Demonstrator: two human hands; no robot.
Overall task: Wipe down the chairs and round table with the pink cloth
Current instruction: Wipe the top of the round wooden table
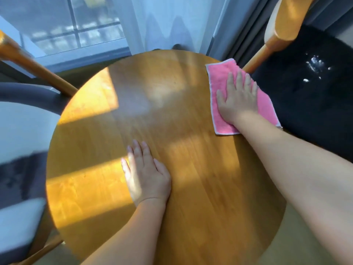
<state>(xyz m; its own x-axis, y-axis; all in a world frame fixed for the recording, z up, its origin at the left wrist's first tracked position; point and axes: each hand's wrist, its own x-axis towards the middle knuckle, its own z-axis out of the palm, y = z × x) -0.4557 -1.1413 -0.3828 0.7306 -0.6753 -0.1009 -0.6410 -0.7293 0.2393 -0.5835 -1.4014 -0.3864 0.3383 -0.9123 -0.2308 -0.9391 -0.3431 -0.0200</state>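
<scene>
The round bench [191, 169] fills the centre of the view; its near edge runs out of frame below, and bare wood lies open between the two hands and across the far half. The left hand [147, 175] lies flat, palm down, near the bench's middle on its left side, fingers together and pointing away, gripping nothing. The right hand [236, 98] lies flat on the cloth [219, 73], fingers slightly spread and extended, pressing rather than clasping; the forearm crosses in from the lower right. The cloth lies spread at the bench's right edge, its right corner overhanging the rim. Just beyond that edge stands the right chair [305, 96], dark seat marked with white specks; the left chair [23, 119] sits close against the bench's left rim. A window [76, 25] and curtain [168, 22] stand behind the far edge.
</scene>
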